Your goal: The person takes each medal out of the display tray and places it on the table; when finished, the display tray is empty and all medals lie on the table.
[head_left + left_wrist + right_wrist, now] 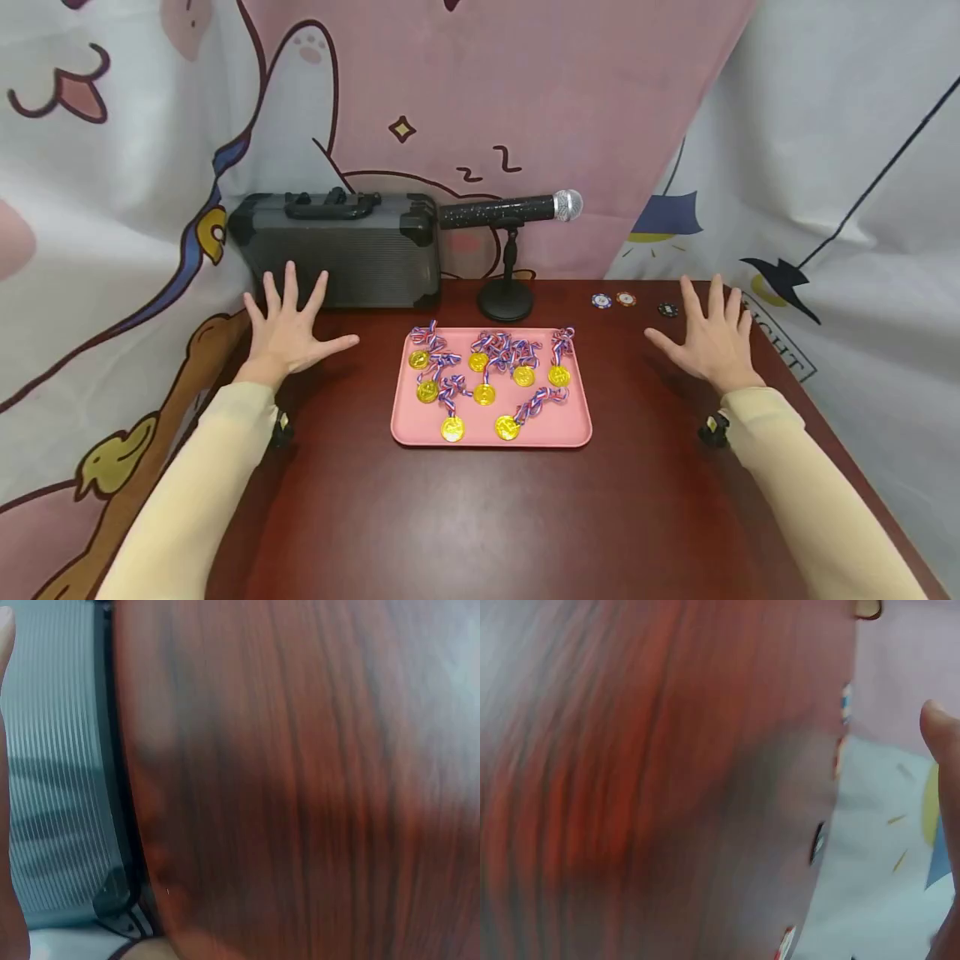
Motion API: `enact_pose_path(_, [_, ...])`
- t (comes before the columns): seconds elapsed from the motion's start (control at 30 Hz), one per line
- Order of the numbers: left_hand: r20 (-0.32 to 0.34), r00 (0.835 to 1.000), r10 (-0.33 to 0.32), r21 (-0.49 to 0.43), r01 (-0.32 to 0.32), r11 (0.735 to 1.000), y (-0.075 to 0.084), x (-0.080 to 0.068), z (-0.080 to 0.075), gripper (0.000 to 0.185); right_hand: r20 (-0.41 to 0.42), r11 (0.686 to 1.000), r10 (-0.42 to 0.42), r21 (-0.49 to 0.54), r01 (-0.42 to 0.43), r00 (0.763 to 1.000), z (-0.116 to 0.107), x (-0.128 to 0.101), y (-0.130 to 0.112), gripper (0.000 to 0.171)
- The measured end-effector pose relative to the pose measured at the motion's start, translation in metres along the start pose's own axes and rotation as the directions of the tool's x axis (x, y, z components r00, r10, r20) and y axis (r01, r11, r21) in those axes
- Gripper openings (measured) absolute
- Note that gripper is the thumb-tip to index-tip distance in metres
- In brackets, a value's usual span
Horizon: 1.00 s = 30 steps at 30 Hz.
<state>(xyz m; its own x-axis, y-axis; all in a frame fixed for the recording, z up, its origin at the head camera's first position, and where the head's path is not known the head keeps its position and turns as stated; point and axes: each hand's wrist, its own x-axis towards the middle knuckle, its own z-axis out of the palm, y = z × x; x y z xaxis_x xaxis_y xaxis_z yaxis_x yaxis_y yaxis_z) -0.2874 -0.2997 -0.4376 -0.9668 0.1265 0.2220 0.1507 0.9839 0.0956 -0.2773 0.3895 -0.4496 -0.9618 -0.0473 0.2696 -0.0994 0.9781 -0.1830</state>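
My left hand [287,333] is held out with straight, spread fingers, in front of the black case [345,258] and holding nothing. On the other side my right hand [711,343] is likewise spread and holds nothing; the poker chips are nearest to it: a blue one [602,301], a red one [626,298] and a black one [667,309]. Between the hands lies a pink tray [480,441]. Several gold medals [452,429] with bunched red, white and blue ribbons [530,406] are spread over it. Only a finger edge of each hand shows in the wrist views.
A black microphone [498,212] with a silver head rests on a round-based stand [506,299] behind the tray. The dark red wooden table [480,517] is bordered by printed cloth [525,108] at the back and sides. Another chip [785,943] shows in the right wrist view.
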Motion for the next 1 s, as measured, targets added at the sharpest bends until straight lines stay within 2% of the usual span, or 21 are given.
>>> enact_pose_path(0.13, [0.008,0.999,0.036,-0.098,-0.035,0.995,0.01,-0.005,0.005,0.125,0.009,0.986,-0.049,0.162,0.047,0.999,-0.003,-0.001,-0.017,0.103])
enact_pose_path(0.27, [0.036,0.997,0.072,-0.201,-0.063,0.978,0.024,-0.013,0.011,0.122,0.028,0.944,-0.153,0.301,0.138,0.988,0.0,-0.002,-0.039,0.092])
enact_pose_path(0.37, [0.061,0.994,0.09,-0.304,-0.067,0.95,0.035,-0.017,0.016,0.116,0.037,0.902,-0.233,0.381,0.202,0.972,0.006,-0.006,-0.058,0.085])
enact_pose_path(0.47, [0.093,0.988,0.12,-0.412,-0.072,0.909,0.043,-0.02,0.022,0.11,0.048,0.851,-0.293,0.469,0.237,0.955,0.012,-0.01,-0.076,0.075])
enact_pose_path(0.6, [0.163,0.969,0.186,-0.523,-0.075,0.849,0.054,-0.021,0.032,0.102,0.067,0.788,-0.388,0.541,0.294,0.919,0.021,-0.014,-0.097,0.052])
enact_pose_path(0.73, [0.248,0.94,0.233,-0.574,-0.051,0.817,0.061,-0.022,0.04,0.096,0.094,0.747,-0.497,0.551,0.371,0.862,0.031,-0.012,-0.111,0.032])
enact_pose_path(0.87, [0.256,0.925,0.279,-0.628,-0.06,0.776,0.064,-0.018,0.047,0.09,0.125,0.735,-0.562,0.529,0.425,0.817,0.041,-0.009,-0.121,0.028])
enact_pose_path(1.0, [0.272,0.905,0.327,-0.685,-0.057,0.726,0.063,-0.017,0.05,0.087,0.17,0.76,-0.56,0.493,0.422,0.811,0.048,-0.009,-0.13,0.029])
